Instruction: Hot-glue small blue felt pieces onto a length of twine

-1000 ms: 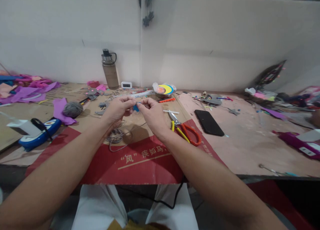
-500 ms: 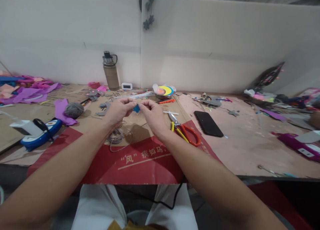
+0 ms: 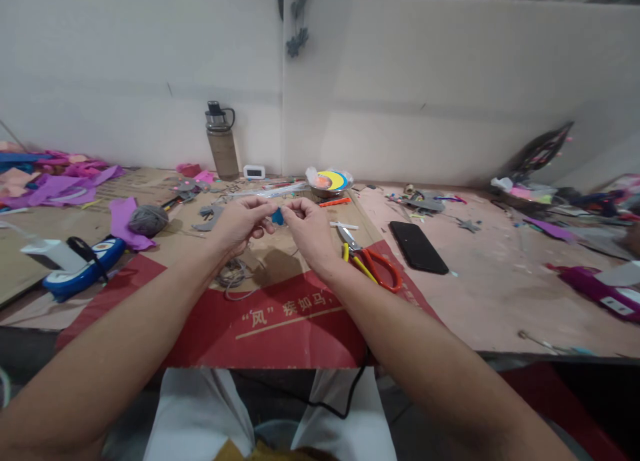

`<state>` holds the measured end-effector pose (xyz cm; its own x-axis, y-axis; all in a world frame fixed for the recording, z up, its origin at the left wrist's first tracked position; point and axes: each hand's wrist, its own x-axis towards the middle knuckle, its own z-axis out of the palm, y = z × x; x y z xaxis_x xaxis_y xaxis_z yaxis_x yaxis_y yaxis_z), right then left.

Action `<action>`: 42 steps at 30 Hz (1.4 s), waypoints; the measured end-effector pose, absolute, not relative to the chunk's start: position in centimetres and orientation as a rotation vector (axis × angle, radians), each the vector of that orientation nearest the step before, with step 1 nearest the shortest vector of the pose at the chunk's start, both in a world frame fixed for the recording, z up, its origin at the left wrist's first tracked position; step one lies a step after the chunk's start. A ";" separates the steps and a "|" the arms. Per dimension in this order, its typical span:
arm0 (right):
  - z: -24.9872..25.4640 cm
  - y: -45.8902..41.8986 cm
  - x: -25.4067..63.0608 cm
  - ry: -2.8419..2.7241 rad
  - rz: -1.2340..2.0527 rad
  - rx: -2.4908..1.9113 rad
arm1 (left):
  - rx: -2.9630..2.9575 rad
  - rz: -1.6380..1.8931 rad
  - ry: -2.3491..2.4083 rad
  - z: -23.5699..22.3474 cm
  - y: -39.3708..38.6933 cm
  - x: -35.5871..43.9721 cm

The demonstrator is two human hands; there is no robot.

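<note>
Between my two hands is a small blue piece [image 3: 277, 216], too small to make out its exact kind. The thumb and fingers of my left hand [image 3: 243, 222] pinch its left side. From the right, my right hand [image 3: 303, 221] pinches it as well, so the hands almost meet over the brown board. Below them lies a loose coil of grey cord [image 3: 233, 274]. Scissors with red handles [image 3: 383, 269] rest beside my right forearm, close to a yellow-handled tool [image 3: 364, 269] that is partly hidden by it.
A black phone [image 3: 419, 247] lies right of the scissors. Behind my hands stand a bottle [image 3: 223, 147], a small white clock [image 3: 254, 173] and a bowl [image 3: 327, 192]. Grey yarn [image 3: 149, 219], purple scraps [image 3: 65, 191] and a blue power strip [image 3: 85, 274] are at left.
The blue piece has turned slightly and shifted a little to the right between my fingers. Both hands keep their pinch.
</note>
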<state>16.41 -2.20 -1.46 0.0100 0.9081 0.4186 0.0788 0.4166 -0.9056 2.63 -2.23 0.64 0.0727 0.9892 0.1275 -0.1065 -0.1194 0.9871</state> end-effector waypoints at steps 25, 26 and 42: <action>-2.6 -2.7 15.8 -1.816 0.799 -1.034 | 1.131 1.486 0.960 0.8 -1.8 2.2; -2.6 -2.8 15.8 -1.873 0.785 -1.046 | 1.130 1.494 0.952 0.8 -1.8 2.2; -1.9 -0.7 20.6 -2.076 0.281 -1.858 | 1.065 1.680 0.913 1.3 -1.0 1.3</action>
<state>20.64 -0.68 -1.87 -0.0873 0.9891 0.1184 0.9219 0.1253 -0.3666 1.32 -1.00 1.35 -0.2050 0.9463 0.2501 -0.3051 -0.3046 0.9023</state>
